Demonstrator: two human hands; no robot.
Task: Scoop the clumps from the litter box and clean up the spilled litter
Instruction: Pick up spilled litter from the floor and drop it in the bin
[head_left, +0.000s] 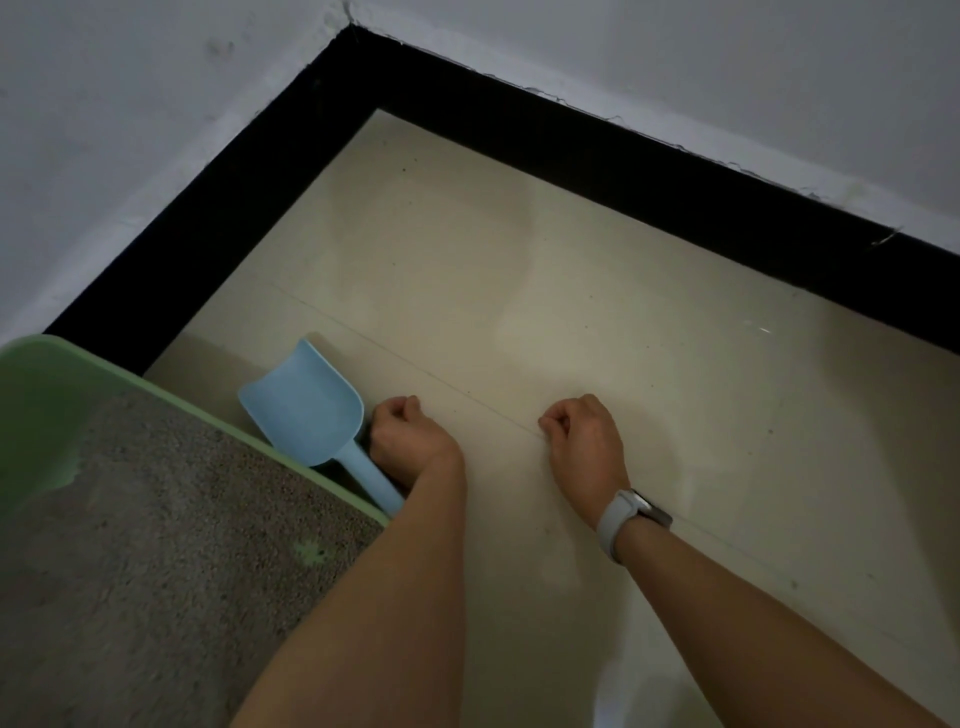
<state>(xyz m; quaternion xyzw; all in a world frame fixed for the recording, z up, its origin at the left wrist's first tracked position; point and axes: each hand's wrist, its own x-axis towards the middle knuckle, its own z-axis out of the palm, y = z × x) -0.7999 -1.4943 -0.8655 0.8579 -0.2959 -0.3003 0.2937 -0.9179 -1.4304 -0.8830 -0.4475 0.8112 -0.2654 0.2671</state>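
left hand (410, 441), fingers curled on nothing, sits right beside the blue scoop (306, 410) lying along the litter box (171, 395) rim, handle trailing back under that wrist, while the right hand (584, 436) fists empty, further out.

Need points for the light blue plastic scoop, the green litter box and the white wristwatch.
light blue plastic scoop (304, 410): head view, middle of the scoop's bowl.
green litter box (36, 395): head view, bare inner wall near the far corner.
white wristwatch (621, 514): head view, strap on the right wrist.
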